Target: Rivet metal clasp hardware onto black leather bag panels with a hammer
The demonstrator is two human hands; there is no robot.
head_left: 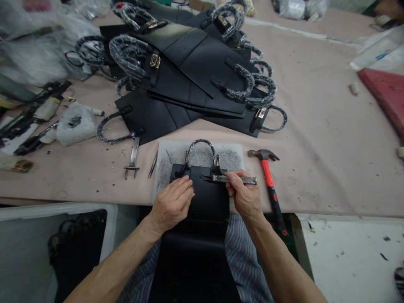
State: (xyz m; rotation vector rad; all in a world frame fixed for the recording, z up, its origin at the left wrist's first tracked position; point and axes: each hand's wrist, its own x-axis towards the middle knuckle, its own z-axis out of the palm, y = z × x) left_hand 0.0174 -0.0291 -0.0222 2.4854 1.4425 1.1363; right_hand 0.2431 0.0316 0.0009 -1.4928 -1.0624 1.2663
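A black leather bag panel with a plastic-wrapped handle lies over the near edge of a pale, scuffed board and hangs down over the lap. My left hand rests on the panel's left side, fingers bent and pressed together near the base of the handle; what lies under the fingertips is hidden. In my right hand is a metal two-pronged punch, held nearly level above the panel with its prongs pointing left. A claw hammer with a red and black handle lies to the right of that hand.
Another pronged punch and a thin metal rod lie left of the board. Behind is a pile of black bag panels with wrapped handles. A white bin stands lower left; a red slab lies far right.
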